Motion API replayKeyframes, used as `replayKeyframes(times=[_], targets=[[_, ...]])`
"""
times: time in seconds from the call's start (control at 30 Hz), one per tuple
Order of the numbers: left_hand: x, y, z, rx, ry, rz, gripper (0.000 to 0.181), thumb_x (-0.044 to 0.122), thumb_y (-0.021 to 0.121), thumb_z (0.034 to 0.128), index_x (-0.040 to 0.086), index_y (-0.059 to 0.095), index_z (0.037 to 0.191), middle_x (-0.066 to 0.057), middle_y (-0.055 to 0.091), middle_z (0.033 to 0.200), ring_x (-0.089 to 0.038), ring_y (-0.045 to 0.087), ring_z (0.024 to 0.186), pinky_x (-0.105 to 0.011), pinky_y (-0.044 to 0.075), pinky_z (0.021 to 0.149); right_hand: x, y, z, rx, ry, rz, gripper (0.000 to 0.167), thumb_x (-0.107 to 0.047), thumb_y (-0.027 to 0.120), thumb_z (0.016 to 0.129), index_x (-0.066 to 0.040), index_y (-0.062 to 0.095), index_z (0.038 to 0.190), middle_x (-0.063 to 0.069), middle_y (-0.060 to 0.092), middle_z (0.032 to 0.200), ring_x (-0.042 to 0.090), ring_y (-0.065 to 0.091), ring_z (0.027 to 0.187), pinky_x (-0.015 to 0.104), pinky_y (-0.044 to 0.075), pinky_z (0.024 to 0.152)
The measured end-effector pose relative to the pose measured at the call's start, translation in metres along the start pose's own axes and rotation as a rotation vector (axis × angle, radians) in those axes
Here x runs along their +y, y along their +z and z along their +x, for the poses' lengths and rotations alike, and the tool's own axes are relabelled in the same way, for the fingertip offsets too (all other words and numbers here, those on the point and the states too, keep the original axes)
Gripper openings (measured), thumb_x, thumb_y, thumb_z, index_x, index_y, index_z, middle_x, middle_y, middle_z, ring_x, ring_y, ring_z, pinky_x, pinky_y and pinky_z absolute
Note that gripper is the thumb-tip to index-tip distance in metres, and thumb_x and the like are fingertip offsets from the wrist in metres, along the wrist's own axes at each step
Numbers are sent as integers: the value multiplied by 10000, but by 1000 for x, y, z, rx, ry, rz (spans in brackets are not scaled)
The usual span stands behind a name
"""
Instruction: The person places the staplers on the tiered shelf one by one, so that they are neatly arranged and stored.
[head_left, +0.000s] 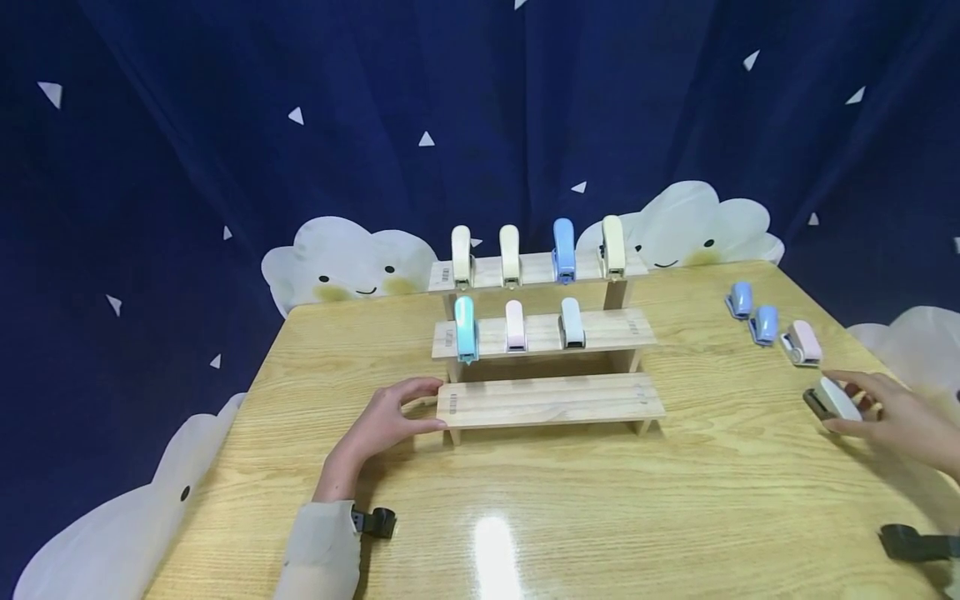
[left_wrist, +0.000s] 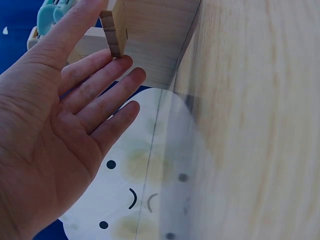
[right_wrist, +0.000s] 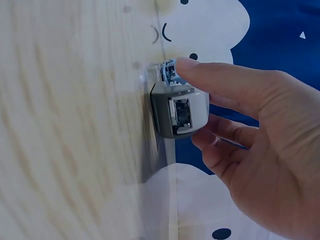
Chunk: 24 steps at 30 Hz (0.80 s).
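My right hand (head_left: 892, 412) holds a small white stapler (head_left: 840, 398) with a dark grey base, low over the right side of the table. In the right wrist view the stapler (right_wrist: 187, 112) shows its end, the thumb along one side and the fingers curled at the other. Whether it touches the tabletop I cannot tell. At the left end of a three-step wooden rack (head_left: 551, 402), my left hand (head_left: 386, 417) grips the lowest board between thumb and fingers. In the left wrist view, that hand's other fingers (left_wrist: 107, 107) extend loosely beneath the board end.
Cream staplers (head_left: 510, 254) and a blue stapler (head_left: 564, 250) stand on the top step. A turquoise stapler (head_left: 466, 327), a pink one (head_left: 514, 323) and a pale blue one (head_left: 572, 321) occupy the middle step. Two blue staplers (head_left: 763, 323) and another pink stapler (head_left: 804, 342) lie on the right.
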<state>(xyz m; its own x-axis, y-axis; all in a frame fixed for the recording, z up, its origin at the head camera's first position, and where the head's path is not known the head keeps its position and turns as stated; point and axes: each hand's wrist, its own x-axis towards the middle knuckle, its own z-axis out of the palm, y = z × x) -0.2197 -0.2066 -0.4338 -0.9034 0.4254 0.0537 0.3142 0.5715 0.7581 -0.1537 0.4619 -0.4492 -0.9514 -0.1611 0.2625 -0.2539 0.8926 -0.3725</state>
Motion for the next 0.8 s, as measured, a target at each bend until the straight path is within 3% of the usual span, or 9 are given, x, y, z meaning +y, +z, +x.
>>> replayKeyframes(times=[0.1, 0.13, 0.23, 0.33, 0.4, 0.47, 0.57, 0.7, 0.8], targets=[[0, 0, 0, -5, 3, -5, 672, 370, 813, 781, 172, 556, 1370, -66, 617, 1362, -306, 552, 1303, -530, 386, 1149, -1, 0, -3, -43, 39, -3, 788, -137, 868, 699, 140, 456, 1311, 176, 580, 892, -160, 390, 689, 173, 383, 521], [0, 0, 0, -6, 5, -5, 671, 369, 813, 782, 173, 556, 1370, -66, 617, 1362, -304, 553, 1303, -528, 386, 1150, -1, 0, -4, -51, 50, 1, 801, -136, 867, 701, 177, 433, 1297, 161, 573, 884, -162, 388, 689, 172, 386, 522], [0, 0, 0, -5, 9, -5, 671, 361, 815, 781, 165, 557, 1368, -66, 618, 1361, -300, 558, 1298, -521, 392, 1148, 2, 1, -9, -38, 54, 32, 803, -112, 868, 694, 88, 450, 1351, 2, 555, 864, -164, 390, 698, 161, 386, 526], [0, 0, 0, -3, 9, -5, 665, 350, 817, 781, 161, 560, 1365, -68, 618, 1360, -300, 560, 1295, -519, 396, 1145, 6, 2, -14, 5, 55, 58, 823, -98, 871, 689, -199, 460, 1395, -211, 484, 835, -170, 391, 718, 145, 374, 534], [0, 0, 0, -2, 8, -5, 664, 348, 817, 782, 160, 560, 1365, -71, 618, 1359, -304, 560, 1295, -522, 397, 1144, 8, 3, -16, 20, 67, 55, 821, -107, 872, 695, -230, 456, 1393, -259, 455, 836, -181, 382, 728, 141, 360, 534], [1, -1, 0, -3, 7, -7, 668, 345, 816, 783, 151, 558, 1367, -77, 618, 1359, -310, 558, 1296, -527, 395, 1143, 8, 3, -16, 17, 94, 40, 812, -125, 873, 701, -114, 464, 1401, -210, 484, 837, -190, 369, 734, 139, 348, 536], [2, -1, 0, -6, 11, -10, 675, 343, 816, 784, 136, 554, 1371, -83, 618, 1359, -313, 558, 1296, -528, 396, 1142, 5, 2, -17, 1, 125, 18, 812, -140, 876, 697, 129, 420, 1313, 0, 557, 849, -202, 348, 732, 142, 341, 531], [2, -1, 0, -8, 12, -15, 677, 332, 816, 785, 124, 553, 1373, -84, 614, 1365, -311, 557, 1298, -523, 398, 1143, -1, 1, -16, 0, 137, -5, 787, -170, 887, 688, 135, 438, 1259, 188, 579, 879, -209, 326, 720, 150, 342, 515], [2, -1, 0, -7, 8, -16, 683, 331, 818, 781, 123, 552, 1374, -86, 614, 1365, -315, 557, 1298, -526, 394, 1144, -7, 2, -13, 32, 112, 9, 753, -160, 888, 687, 123, 460, 1238, 130, 565, 851, -185, 353, 702, 147, 349, 502]])
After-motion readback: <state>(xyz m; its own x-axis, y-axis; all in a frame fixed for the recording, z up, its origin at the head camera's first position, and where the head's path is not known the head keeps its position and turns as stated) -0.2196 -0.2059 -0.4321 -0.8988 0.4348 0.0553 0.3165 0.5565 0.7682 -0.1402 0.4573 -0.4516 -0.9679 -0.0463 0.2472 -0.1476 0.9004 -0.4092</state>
